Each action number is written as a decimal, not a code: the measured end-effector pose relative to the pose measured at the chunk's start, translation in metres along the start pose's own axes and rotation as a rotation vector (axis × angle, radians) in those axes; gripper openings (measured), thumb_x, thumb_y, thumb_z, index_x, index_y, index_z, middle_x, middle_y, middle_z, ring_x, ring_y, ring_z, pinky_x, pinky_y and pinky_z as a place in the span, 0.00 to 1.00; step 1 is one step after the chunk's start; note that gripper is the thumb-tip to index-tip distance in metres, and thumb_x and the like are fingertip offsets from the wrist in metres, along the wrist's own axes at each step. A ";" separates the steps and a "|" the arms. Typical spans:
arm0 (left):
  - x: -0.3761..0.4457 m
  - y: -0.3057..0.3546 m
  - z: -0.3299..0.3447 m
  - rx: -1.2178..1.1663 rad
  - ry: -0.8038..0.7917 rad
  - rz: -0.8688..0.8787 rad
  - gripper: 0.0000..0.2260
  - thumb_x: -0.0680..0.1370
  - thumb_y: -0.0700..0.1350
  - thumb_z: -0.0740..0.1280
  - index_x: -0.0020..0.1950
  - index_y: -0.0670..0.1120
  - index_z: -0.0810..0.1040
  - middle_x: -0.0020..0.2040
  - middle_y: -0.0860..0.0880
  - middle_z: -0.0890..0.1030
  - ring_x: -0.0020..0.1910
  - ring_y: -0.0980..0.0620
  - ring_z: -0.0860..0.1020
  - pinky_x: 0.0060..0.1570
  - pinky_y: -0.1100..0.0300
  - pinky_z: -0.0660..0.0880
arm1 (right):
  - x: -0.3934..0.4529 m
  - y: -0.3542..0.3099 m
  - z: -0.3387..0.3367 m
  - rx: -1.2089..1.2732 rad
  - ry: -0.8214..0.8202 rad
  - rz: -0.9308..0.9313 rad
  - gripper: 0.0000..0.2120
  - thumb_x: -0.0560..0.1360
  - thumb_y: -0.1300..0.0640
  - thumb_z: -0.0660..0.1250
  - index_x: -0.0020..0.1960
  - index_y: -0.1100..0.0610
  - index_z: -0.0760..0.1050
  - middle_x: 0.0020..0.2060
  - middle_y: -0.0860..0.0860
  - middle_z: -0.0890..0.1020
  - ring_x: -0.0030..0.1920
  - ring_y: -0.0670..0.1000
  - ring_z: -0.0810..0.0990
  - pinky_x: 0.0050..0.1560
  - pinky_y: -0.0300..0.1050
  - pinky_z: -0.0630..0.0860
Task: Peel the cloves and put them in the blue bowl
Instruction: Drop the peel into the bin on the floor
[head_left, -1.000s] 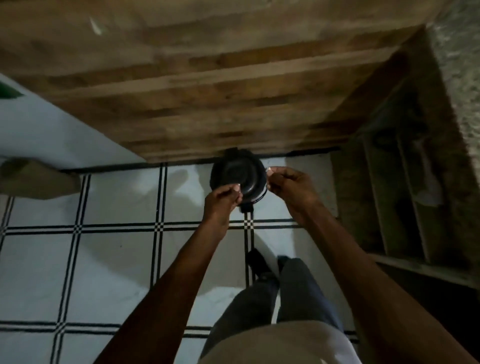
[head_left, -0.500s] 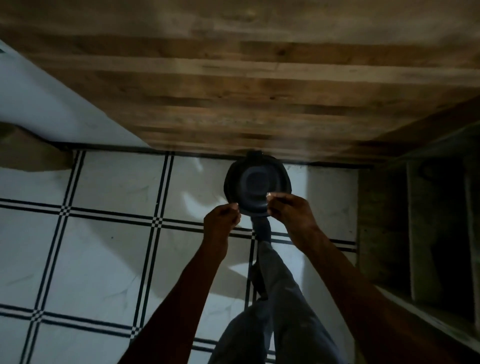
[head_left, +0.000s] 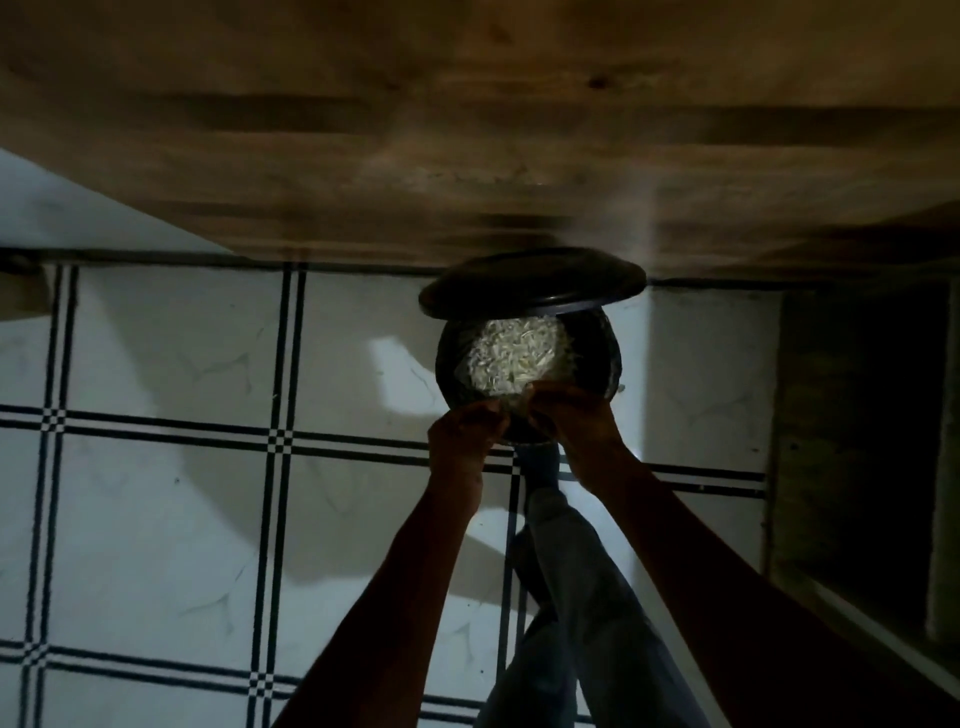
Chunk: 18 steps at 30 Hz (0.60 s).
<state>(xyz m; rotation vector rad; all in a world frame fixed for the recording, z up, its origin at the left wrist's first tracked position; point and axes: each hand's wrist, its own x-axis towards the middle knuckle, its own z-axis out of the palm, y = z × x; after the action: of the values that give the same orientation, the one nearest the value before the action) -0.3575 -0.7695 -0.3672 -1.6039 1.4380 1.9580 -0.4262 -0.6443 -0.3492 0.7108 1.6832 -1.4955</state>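
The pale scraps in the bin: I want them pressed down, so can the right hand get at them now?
Probably yes: the lid is tipped up and back, the scraps lie uncovered, and the right hand is at the bin's near rim.

A: What is down there?
B: A round black bin (head_left: 597, 364), its black lid (head_left: 535, 283) tilted up; pale papery scraps (head_left: 514, 356) heaped inside.
A: And the hands?
B: The left hand (head_left: 465, 436) and right hand (head_left: 576, 421) meet over its near rim, fingers bunched; white floor tiles with dark lines (head_left: 171, 499) lie below.
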 end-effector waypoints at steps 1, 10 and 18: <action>0.015 -0.002 0.002 0.006 -0.011 0.005 0.09 0.72 0.33 0.77 0.50 0.38 0.83 0.39 0.48 0.85 0.43 0.49 0.84 0.47 0.60 0.81 | 0.015 0.003 0.002 0.011 0.025 0.038 0.05 0.78 0.72 0.68 0.46 0.75 0.77 0.41 0.67 0.80 0.44 0.68 0.79 0.59 0.59 0.79; 0.064 0.002 0.033 0.184 -0.128 -0.164 0.08 0.86 0.44 0.60 0.60 0.46 0.79 0.50 0.45 0.82 0.46 0.49 0.79 0.41 0.60 0.75 | 0.069 0.023 0.022 -0.433 -0.107 -0.098 0.20 0.86 0.60 0.62 0.77 0.56 0.71 0.69 0.58 0.79 0.67 0.59 0.80 0.55 0.37 0.77; 0.038 0.029 0.029 -0.040 -0.252 -0.134 0.17 0.87 0.38 0.56 0.75 0.38 0.70 0.69 0.40 0.78 0.63 0.46 0.80 0.49 0.64 0.81 | 0.041 0.015 -0.034 -0.394 0.065 -0.158 0.22 0.84 0.53 0.67 0.74 0.62 0.72 0.66 0.56 0.79 0.67 0.55 0.77 0.66 0.45 0.74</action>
<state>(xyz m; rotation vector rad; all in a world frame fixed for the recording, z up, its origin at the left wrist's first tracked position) -0.4096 -0.7763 -0.3864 -1.3709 1.1721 2.0361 -0.4424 -0.6112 -0.3904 0.4250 2.0445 -1.1973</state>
